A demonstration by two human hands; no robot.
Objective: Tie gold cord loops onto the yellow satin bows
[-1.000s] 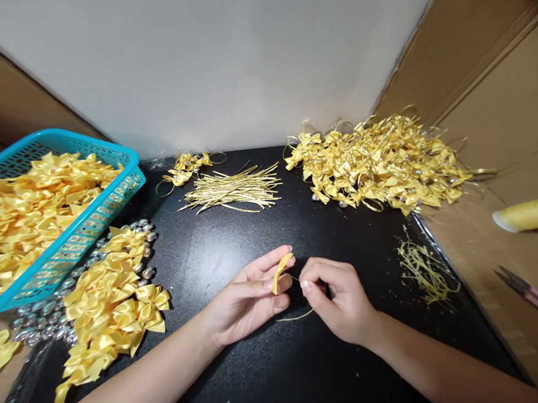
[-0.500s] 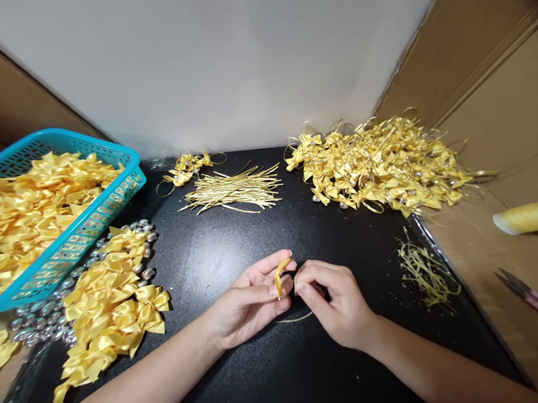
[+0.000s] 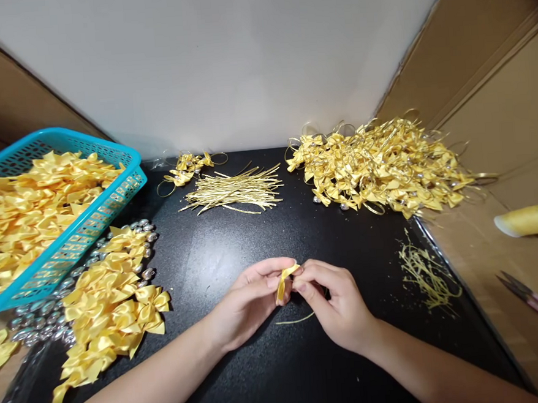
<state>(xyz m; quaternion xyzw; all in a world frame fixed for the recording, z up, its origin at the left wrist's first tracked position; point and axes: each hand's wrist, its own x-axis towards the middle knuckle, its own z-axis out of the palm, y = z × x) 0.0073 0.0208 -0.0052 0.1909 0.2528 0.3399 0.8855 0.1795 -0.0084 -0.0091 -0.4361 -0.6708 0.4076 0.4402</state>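
Near the front middle of the table, my left hand (image 3: 252, 298) pinches a yellow satin ribbon bow (image 3: 285, 282) between thumb and fingers. Close against it, my right hand (image 3: 335, 298) is closed, thumb and forefinger pressed together at the bow's right side. A thin gold cord (image 3: 296, 320) runs out from under the right fingers and curves left below the bow. Where cord and bow meet is hidden by the fingertips.
A blue basket (image 3: 75, 236) of yellow bows stands left, beside loose bows (image 3: 105, 299) and silver beads (image 3: 42, 318). Gold cords (image 3: 234, 190) lie at the back. Finished-looking bow loops (image 3: 381, 166) heap at back right, with cord scraps (image 3: 426, 273) and pink-handled scissors (image 3: 534, 302) nearer.
The left fingers have closed in around the bow, and the bow has turned and come up against the right fingertips. My right hand has barely moved.
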